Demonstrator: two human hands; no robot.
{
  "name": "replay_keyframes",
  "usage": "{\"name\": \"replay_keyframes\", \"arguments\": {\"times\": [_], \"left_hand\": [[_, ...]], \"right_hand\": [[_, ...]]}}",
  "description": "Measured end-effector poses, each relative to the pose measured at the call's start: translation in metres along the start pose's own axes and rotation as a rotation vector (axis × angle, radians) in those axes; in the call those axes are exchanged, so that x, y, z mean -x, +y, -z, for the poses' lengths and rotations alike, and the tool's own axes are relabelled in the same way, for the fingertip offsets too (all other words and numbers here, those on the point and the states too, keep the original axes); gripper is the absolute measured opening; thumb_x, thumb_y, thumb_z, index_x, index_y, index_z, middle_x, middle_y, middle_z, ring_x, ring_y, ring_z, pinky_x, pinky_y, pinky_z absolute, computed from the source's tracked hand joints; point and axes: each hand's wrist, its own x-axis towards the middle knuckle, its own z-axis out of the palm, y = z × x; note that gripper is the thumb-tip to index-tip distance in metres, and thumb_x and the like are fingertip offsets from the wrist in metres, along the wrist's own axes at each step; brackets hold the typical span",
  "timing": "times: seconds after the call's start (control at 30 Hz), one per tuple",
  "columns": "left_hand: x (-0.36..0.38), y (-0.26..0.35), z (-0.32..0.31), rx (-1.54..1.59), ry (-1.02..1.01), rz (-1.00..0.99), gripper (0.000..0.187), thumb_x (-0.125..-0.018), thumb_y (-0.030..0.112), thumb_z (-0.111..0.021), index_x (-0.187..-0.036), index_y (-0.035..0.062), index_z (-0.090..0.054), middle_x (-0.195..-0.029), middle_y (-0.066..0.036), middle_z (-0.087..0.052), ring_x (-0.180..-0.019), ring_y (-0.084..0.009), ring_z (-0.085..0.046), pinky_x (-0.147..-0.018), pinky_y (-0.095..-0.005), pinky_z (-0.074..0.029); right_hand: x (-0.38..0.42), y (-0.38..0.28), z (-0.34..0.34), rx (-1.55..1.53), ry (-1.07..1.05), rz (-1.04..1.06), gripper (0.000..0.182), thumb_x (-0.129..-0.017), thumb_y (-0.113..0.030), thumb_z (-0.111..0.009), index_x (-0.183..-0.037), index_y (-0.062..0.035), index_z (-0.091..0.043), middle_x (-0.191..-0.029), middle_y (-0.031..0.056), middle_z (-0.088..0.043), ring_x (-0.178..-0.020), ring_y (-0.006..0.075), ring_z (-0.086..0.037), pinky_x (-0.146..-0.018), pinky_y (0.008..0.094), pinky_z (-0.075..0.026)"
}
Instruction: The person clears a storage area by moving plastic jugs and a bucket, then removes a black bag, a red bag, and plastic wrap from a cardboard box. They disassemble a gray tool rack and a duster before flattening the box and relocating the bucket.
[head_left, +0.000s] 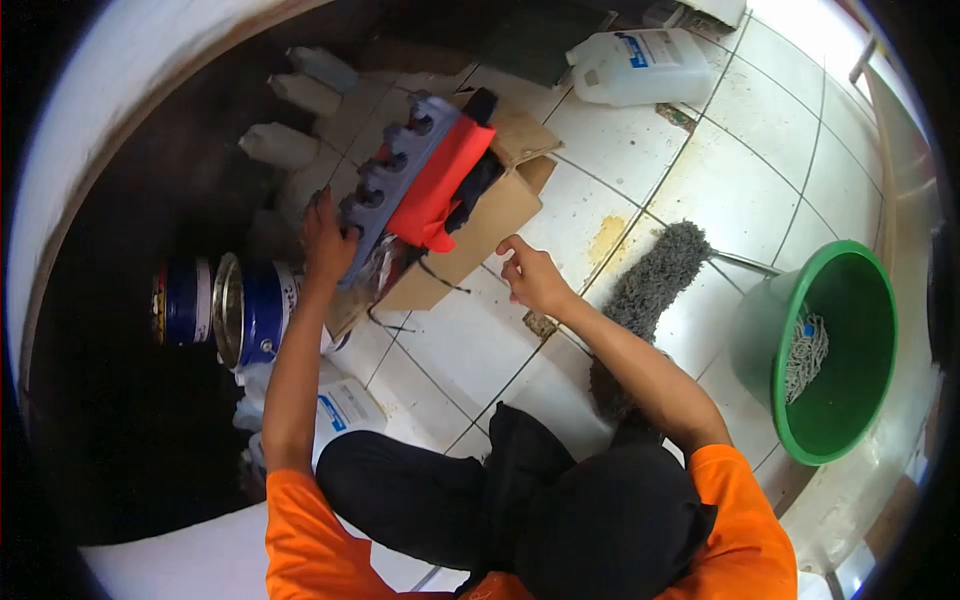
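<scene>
My left hand [328, 240] grips the near-left edge of a grey-purple plastic rack [385, 180] with a row of round notches. The rack leans at a slant on the cardboard box [480, 240], with a red cloth [442, 185] along its right side. Dark items and clear plastic show in the box below it, partly covered. Just right of the box, my right hand [535, 278] hangs apart from it. Its fingers are curled in, and nothing shows in them. A thin black cord [440, 280] dangles over the box's near side.
A grey fluffy mop [655, 280] lies on the tiles to the right, by a green bucket [780, 350]. Blue paint cans [262, 310] and a white jug [345, 410] stand left. Another jug [645, 70] lies at the back. My bent knees are close in front.
</scene>
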Motion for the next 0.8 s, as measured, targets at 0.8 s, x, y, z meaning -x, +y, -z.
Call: {"name": "replay_keyframes", "arguments": {"times": [0.8], "left_hand": [[0.107,0.028,-0.038,0.617,-0.507,0.450,0.044,-0.092,0.007,-0.049,-0.135,0.0030,-0.044,-0.105,-0.023,-0.063,-0.098,-0.0385,-0.062,-0.090,-0.0418,-0.045]], "right_hand": [[-0.089,-0.019,-0.009,0.564,0.160,0.039,0.048,-0.080,-0.032,-0.065,-0.109,0.0040,-0.050,-0.092,0.0201,-0.065,-0.084,0.0369,-0.066,-0.068,0.0446,-0.055]]}}
